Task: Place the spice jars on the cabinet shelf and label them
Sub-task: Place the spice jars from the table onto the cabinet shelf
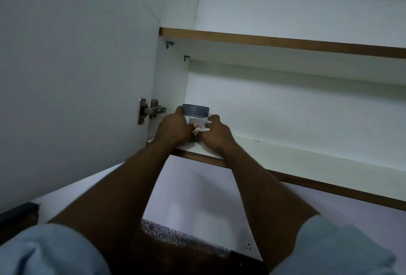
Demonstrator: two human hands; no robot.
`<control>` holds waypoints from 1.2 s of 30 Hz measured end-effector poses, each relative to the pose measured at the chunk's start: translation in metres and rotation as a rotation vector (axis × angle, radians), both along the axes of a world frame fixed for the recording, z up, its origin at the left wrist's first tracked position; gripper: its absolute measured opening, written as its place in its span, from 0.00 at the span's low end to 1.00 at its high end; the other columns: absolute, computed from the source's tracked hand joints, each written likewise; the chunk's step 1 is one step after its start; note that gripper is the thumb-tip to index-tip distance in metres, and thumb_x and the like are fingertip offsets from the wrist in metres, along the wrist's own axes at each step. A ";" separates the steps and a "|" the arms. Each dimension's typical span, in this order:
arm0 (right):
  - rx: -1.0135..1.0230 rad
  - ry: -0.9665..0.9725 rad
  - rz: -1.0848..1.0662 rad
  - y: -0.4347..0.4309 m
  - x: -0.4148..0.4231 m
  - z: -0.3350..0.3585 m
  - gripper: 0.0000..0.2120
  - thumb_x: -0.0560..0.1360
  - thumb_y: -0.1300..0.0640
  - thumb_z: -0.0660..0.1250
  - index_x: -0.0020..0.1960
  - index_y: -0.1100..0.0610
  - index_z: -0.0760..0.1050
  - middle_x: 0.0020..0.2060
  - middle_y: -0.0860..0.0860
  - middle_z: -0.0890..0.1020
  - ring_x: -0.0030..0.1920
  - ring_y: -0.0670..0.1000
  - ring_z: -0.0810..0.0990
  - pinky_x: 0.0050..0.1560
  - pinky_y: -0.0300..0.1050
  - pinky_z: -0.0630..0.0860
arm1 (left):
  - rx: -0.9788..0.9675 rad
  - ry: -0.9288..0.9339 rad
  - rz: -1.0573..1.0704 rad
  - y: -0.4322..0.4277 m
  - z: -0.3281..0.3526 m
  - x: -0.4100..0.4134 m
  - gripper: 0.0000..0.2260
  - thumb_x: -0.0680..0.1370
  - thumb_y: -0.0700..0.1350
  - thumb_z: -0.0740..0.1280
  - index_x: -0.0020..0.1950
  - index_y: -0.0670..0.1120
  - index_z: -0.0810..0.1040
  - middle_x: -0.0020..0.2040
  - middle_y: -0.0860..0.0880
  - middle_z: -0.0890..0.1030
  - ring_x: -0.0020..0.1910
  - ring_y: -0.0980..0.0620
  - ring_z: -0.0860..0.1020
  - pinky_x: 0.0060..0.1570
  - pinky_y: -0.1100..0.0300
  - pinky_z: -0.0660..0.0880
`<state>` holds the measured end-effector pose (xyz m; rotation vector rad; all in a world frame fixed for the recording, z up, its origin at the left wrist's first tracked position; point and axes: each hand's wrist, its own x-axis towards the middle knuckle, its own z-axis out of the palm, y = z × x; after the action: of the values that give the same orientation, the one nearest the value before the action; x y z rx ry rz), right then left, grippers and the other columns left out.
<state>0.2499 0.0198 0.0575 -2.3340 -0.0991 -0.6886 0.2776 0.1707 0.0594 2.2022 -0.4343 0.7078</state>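
Centre-left, our left hand [173,128] is gripping one spice jar [195,111] on the shelf [285,158], right hand [216,135] pinching its label [199,125] — more jars likely remaining.

A: Lower shelf [296,156]: white board, smooth, matt. Front edge banded in a brown wood-look strip. Upper shelf [263,39] the same.

B: Noted. Door [77,66]: white, smooth, slight sheen. Hinge [151,111] on its inner edge: bare metal, brushed, bright in spots.

A: Jar [197,119] at the lower shelf's left end: clear, glossy body. Glass or plastic, cannot tell. Lid [195,110]: dark grey, matt, seems finely ribbed.

B: Label [201,125] on the body: white, flat, paper-like.

A: Sleeve [50,250]: pale blue cloth, soft, creased. Table [173,234] below: speckled, stone-look, dark with light flecks.
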 end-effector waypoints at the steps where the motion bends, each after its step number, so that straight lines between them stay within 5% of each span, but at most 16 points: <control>1: -0.050 0.021 0.007 0.001 0.008 -0.003 0.33 0.72 0.47 0.74 0.71 0.55 0.65 0.65 0.54 0.79 0.63 0.57 0.79 0.52 0.42 0.68 | -0.001 0.040 0.026 -0.001 -0.005 0.008 0.23 0.77 0.55 0.72 0.68 0.46 0.75 0.59 0.43 0.83 0.57 0.43 0.80 0.52 0.55 0.74; 11: -0.204 0.061 -0.071 -0.003 0.038 -0.008 0.30 0.76 0.43 0.68 0.70 0.57 0.65 0.64 0.57 0.79 0.61 0.59 0.78 0.51 0.45 0.69 | 0.252 0.136 0.210 -0.016 -0.012 0.025 0.22 0.77 0.57 0.68 0.65 0.44 0.76 0.60 0.43 0.81 0.57 0.42 0.80 0.56 0.51 0.77; 25: -0.293 0.122 -0.066 -0.002 0.035 -0.005 0.28 0.75 0.42 0.68 0.70 0.55 0.70 0.67 0.55 0.78 0.64 0.58 0.77 0.56 0.46 0.71 | 0.155 0.071 0.276 -0.011 -0.012 0.004 0.14 0.78 0.52 0.67 0.58 0.44 0.81 0.55 0.44 0.83 0.53 0.44 0.82 0.51 0.53 0.79; 32: -0.230 0.023 -0.103 -0.004 0.024 -0.006 0.29 0.72 0.43 0.72 0.67 0.55 0.70 0.64 0.53 0.78 0.61 0.56 0.79 0.54 0.44 0.73 | -0.020 -0.028 0.328 -0.013 -0.017 -0.004 0.20 0.76 0.55 0.71 0.60 0.42 0.78 0.54 0.43 0.83 0.52 0.43 0.83 0.45 0.54 0.77; 36: -0.334 0.051 -0.169 -0.004 -0.002 -0.008 0.26 0.74 0.43 0.71 0.64 0.56 0.70 0.59 0.56 0.80 0.58 0.59 0.79 0.49 0.47 0.72 | -0.089 -0.081 0.279 -0.004 -0.025 -0.019 0.27 0.75 0.50 0.73 0.68 0.39 0.69 0.62 0.39 0.78 0.56 0.39 0.80 0.48 0.52 0.76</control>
<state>0.2482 0.0162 0.0500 -2.7028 0.0084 -0.7403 0.2583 0.1664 0.0349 2.1770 -0.1323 0.9487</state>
